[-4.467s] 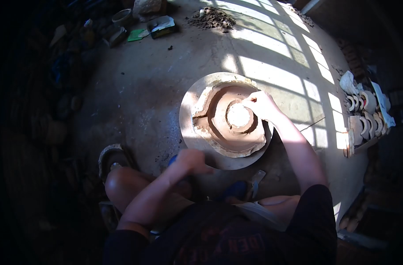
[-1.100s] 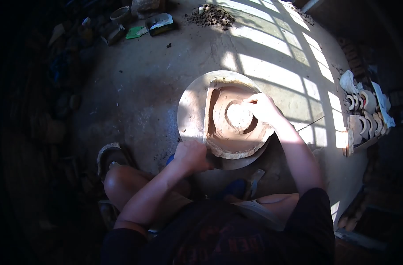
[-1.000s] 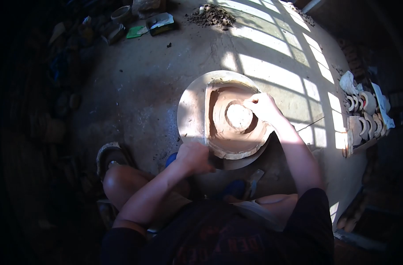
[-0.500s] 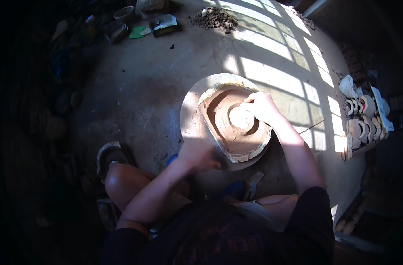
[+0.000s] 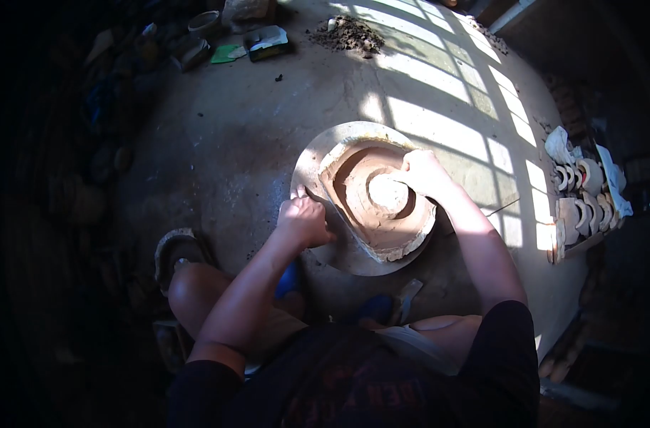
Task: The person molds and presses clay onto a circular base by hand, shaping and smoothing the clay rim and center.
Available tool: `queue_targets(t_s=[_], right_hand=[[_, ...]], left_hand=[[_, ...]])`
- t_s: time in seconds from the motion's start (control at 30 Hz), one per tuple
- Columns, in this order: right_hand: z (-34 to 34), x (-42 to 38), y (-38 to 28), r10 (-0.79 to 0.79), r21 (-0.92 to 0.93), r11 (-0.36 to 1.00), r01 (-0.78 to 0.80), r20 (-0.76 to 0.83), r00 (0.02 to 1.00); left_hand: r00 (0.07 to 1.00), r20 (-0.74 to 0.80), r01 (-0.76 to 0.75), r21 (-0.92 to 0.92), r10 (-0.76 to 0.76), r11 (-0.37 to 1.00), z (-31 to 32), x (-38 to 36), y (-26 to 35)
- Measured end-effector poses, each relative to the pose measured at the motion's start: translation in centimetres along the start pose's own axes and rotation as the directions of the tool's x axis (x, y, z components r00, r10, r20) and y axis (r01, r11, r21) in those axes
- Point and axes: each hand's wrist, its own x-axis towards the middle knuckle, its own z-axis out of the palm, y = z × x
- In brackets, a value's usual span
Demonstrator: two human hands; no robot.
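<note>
A round turntable [image 5: 313,160] stands on the floor before me. On it lies a D-shaped mould [image 5: 371,130] with a pale, rough rim, lined inside with brown clay [image 5: 360,227]. A round raised ring of clay sits in its middle, its centre [image 5: 387,194] bright with sunlight. My left hand [image 5: 307,220] is closed at the turntable's left edge, fingers curled over it. Over the mould's right side is my right hand [image 5: 426,173], its fingers bent together against the clay between rim and ring. Whatever its fingertips pinch is hidden.
A heap of crumbled clay [image 5: 350,37] lies at the back. Left of it are a dark box [image 5: 268,44] and a green piece [image 5: 227,54]. Curved clay pieces [image 5: 585,214] stand in rows at the right. Another curved mould [image 5: 175,246] is beside my left knee.
My left hand, blurred before at the turntable's front, has moved up and left onto its edge. The right hand has barely shifted and stays at the mould's right side.
</note>
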Motion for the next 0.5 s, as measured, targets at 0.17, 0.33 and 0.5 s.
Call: queue_targets(t_s=[0.17,0.33,0.5], right_hand=[[-1.0,-0.7,0.1,0.076,-0.006,0.997,-0.077,-0.07,0.995],[-0.9,-1.2,0.4,0.088,0.277,0.961,-0.024,-0.222,0.971],[1.1,-0.3,0.4,-0.111,0.272,0.946,0.178,-0.244,0.963]], left_hand=[[0.989,-0.129,-0.051,0.133,0.068,0.99,2.2,-0.3,-0.1],[0.998,-0.057,-0.045,-0.066,0.041,0.997,0.4,-1.0,-0.6],[0.985,-0.151,0.052,-0.217,-0.086,0.975,-2.2,-1.5,-1.6]])
